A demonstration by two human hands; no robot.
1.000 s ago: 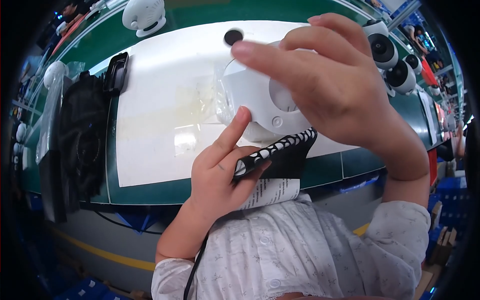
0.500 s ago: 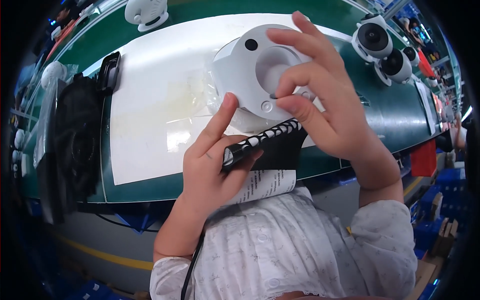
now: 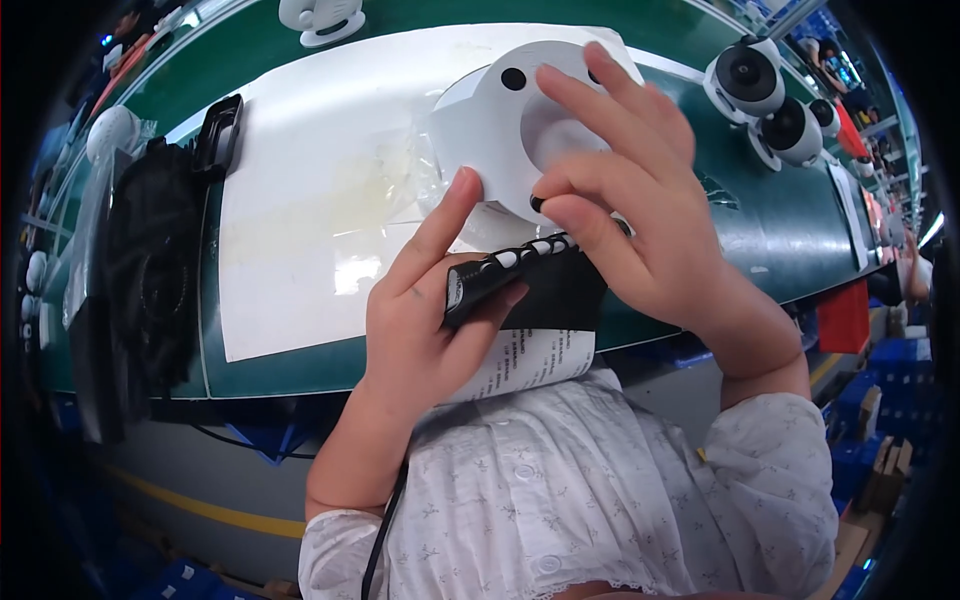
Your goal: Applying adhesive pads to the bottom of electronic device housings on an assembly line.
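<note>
A white rounded plastic housing (image 3: 465, 145) lies with its round recess facing up. One black round pad (image 3: 513, 79) is stuck on its upper left, and part of another dark pad shows behind my right fingers. My right hand (image 3: 645, 205) pinches a small black round pad (image 3: 537, 203) between thumb and index finger at the housing's near edge. My left hand (image 3: 420, 310) grips a bent black sheet of round pads (image 3: 555, 300) with printed white backing. Its index fingertip rests against the housing's left side.
The housing sits on a large white board (image 3: 290, 230) over a green table (image 3: 780, 230), with clear plastic film (image 3: 405, 205) beside it. At the left are a black tray (image 3: 218, 140) and a black bag (image 3: 155, 260). White cameras (image 3: 748, 78) stand at the far right, another white device (image 3: 322, 18) at the back.
My right fingertips have moved slightly left and down over the housing's near edge, and the black pad in them shows more plainly. The housing has shifted slightly right in the picture.
</note>
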